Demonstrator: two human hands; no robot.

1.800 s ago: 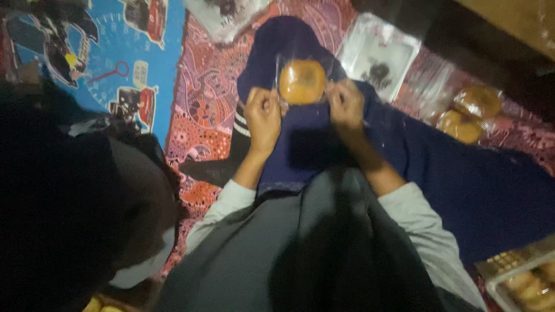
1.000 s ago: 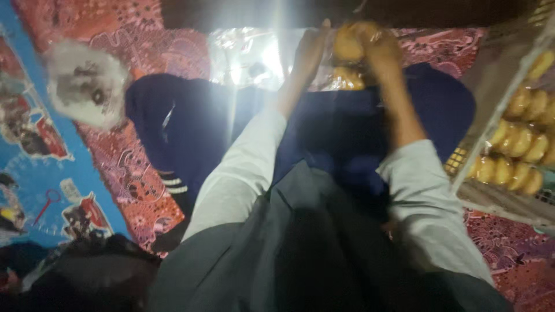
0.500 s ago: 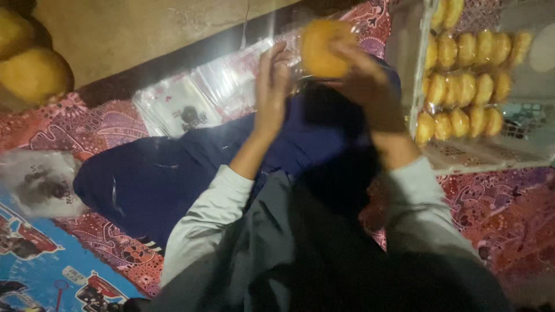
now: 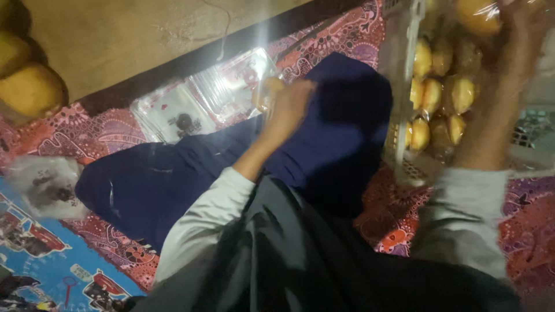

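1. The person's lap, in dark clothing and navy trousers (image 4: 173, 185), lies just below both hands, with grey sleeves (image 4: 202, 219) running up to the wrists
2. The left hand (image 4: 289, 110) rests past the knee with its fingers curled on a small wrapped bun (image 4: 267, 92) at the edge of the clear plastic wrappers (image 4: 214, 98); whether it pinches the bun or only touches it cannot be told
3. The right hand (image 4: 517, 40) is raised up and to the right, blurred, closed round a wrapped golden bun (image 4: 477, 14) over the white crate (image 4: 399, 63)
4. Below that hand, rows of wrapped buns (image 4: 439, 98) already fill the crate
5. To seat the bun well, I judge it should go down into a free gap, wrapper flat, without squashing its neighbours
6. Far left of the left hand, loose round loaves (image 4: 32, 89) sit by the wall, with the patterned red mat (image 4: 115, 124) between
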